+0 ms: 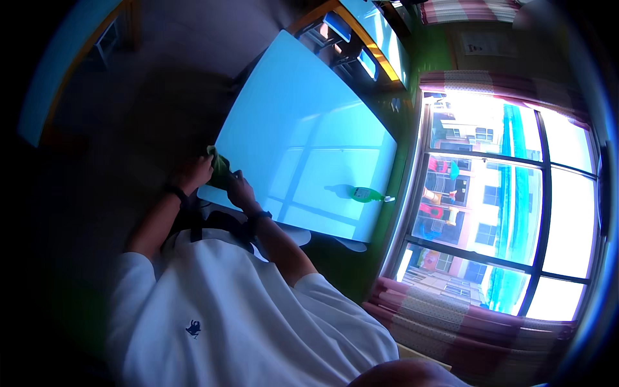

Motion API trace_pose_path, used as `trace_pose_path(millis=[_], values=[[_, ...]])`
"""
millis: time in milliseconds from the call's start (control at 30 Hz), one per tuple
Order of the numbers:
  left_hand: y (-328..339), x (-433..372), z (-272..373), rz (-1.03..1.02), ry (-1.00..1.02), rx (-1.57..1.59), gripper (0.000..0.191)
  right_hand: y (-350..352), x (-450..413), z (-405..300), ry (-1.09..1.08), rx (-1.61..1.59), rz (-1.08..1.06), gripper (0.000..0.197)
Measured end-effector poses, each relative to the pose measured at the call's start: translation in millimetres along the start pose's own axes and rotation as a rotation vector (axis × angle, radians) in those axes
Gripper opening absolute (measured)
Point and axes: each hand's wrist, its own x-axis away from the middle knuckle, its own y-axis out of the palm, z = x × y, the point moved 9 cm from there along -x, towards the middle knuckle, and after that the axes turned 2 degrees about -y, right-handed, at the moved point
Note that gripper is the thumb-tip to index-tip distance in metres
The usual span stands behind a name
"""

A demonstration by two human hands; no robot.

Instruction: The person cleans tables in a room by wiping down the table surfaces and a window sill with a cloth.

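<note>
A green cloth [220, 167] hangs between my two hands at the near left corner of a light blue table [290, 111]. My left hand [197, 172] grips one end of it, just off the table's edge. My right hand [240, 190] pinches the other side, over the tabletop near the front edge. The cloth looks bunched, and its lower part is dark in shadow. Farther right, close to the window-side edge, a green bottle [365, 194] with a white top stands on the same table.
To the right is a large window [483, 203] with pink and white curtains [435, 309]. Rounded pale chair parts [295, 235] jut out below the table's near edge. Blue chairs [337, 26] and another table [377, 34] stand beyond; a wood-edged table [63, 63] is at far left.
</note>
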Motion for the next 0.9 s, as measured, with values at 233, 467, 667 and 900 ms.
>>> trace_pose_path(millis=[233,467,667,900], values=[[-153.5,53.3,138.6,-0.043,0.453,0.32,0.027,3.3,-3.9,111.3,0.358,0.152,-0.052,0.062],[-231.1,199.0,148.3,-0.464,0.275,0.987,0.029,4.2,-33.0,58.4,0.202,0.051,0.153,0.046],[-192.7,228.0,92.1,-0.224,-0.084,1.881,0.041,59.2,-47.1,3.0,0.026,0.061,0.249,0.037],[-302.1,253.4,7.7,0.528,0.21,0.893,0.032,79.7,-111.3,-112.4,-0.622,0.159,0.098,0.027]])
